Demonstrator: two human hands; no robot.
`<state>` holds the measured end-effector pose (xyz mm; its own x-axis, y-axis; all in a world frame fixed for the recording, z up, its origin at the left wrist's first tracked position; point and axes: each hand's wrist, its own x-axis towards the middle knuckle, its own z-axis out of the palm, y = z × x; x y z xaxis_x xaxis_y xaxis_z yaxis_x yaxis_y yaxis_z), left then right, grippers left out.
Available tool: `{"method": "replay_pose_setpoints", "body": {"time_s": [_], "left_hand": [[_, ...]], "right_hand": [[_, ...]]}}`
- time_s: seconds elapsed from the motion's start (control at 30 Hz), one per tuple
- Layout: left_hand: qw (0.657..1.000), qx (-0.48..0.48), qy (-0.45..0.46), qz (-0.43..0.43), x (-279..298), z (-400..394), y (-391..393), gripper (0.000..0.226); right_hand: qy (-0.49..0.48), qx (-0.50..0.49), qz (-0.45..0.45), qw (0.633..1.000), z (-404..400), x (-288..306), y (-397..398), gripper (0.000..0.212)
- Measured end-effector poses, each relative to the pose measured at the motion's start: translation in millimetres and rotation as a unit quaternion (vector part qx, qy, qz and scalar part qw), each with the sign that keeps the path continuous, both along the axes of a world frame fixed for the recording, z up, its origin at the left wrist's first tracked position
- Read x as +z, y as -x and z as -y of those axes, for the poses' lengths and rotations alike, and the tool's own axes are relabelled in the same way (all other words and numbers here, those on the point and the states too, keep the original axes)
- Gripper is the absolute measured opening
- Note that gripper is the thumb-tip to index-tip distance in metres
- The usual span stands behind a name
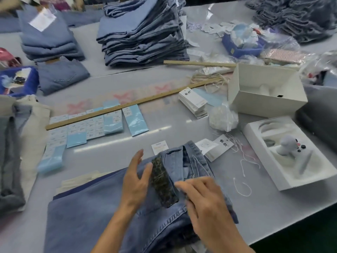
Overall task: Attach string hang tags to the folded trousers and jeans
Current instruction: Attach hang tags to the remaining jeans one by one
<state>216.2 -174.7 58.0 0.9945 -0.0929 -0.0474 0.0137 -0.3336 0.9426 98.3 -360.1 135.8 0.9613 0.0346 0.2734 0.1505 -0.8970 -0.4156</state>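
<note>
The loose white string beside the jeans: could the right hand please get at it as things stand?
Probably yes. The string lies alone on bare table just right of the right hand, with nothing between them; the hand only has to leave the jeans.

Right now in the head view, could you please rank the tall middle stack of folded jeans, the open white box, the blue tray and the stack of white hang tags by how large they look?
1. Tall stack of folded jeans
2. Open white box
3. Blue tray, though it lies farther from the camera, so this is unsure
4. Stack of white hang tags
</note>
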Motion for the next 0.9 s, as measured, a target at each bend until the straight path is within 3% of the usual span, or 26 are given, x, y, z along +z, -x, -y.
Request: {"method": "replay_pose_setpoints", "body": {"time_s": [0.03,0.1,0.17,0.23,0.27,0.3,0.43,0.53,0.57,0.63,0.7,0.83,0.9], "left_hand": [[0.999,-0.016,0.0,0.045,17,4,-3,0.05],[0.967,-0.123,-0.107,0.195,50,17,-10,0.053],[0.846,-0.287,-0.269,0.36,73,38,-13,0.048],[0.719,-0.419,-0.4,0.384,81,57,-8,0.045],[0.686,-0.449,-0.445,0.361,80,62,-2,0.043],[0.678,-0.455,-0.467,0.339,77,63,2,0.041],[0.781,-0.38,-0.414,0.27,77,58,-3,0.031],[0.785,-0.338,-0.433,0.286,73,60,-8,0.06],[0.777,-0.331,-0.446,0.296,72,63,-7,0.06],[0.758,-0.329,-0.464,0.319,71,67,-5,0.037],[0.77,-0.325,-0.444,0.324,69,66,-2,0.013],[0.899,-0.249,-0.287,0.217,63,59,7,0.013],[0.925,-0.22,-0.274,0.143,54,60,12,0.012]], "right_hand": [[-0.014,0.036,0.033,0.999,-7,-4,7,0.028],[-0.021,0.078,0.034,0.996,-17,-9,22,0.026],[-0.007,0.067,0.014,0.998,-19,-13,32,0.022],[-0.014,0.025,-0.002,1.0,-10,-13,34,0.022],[-0.026,0.01,-0.015,1.0,-3,-13,34,0.028],[-0.034,0.002,-0.033,0.999,4,-11,33,0.035],[0.005,-0.028,-0.074,0.997,14,-8,34,0.055],[-0.015,-0.026,-0.051,0.998,12,-13,39,0.041],[-0.018,-0.019,-0.043,0.999,12,-14,39,0.035],[-0.016,-0.009,-0.029,0.999,14,-15,39,0.026],[-0.043,-0.014,-0.036,0.998,15,-13,37,0.022],[-0.13,-0.096,-0.1,0.982,25,-10,12,0.031],[-0.155,-0.121,-0.151,0.969,35,-13,-12,0.042]]}}
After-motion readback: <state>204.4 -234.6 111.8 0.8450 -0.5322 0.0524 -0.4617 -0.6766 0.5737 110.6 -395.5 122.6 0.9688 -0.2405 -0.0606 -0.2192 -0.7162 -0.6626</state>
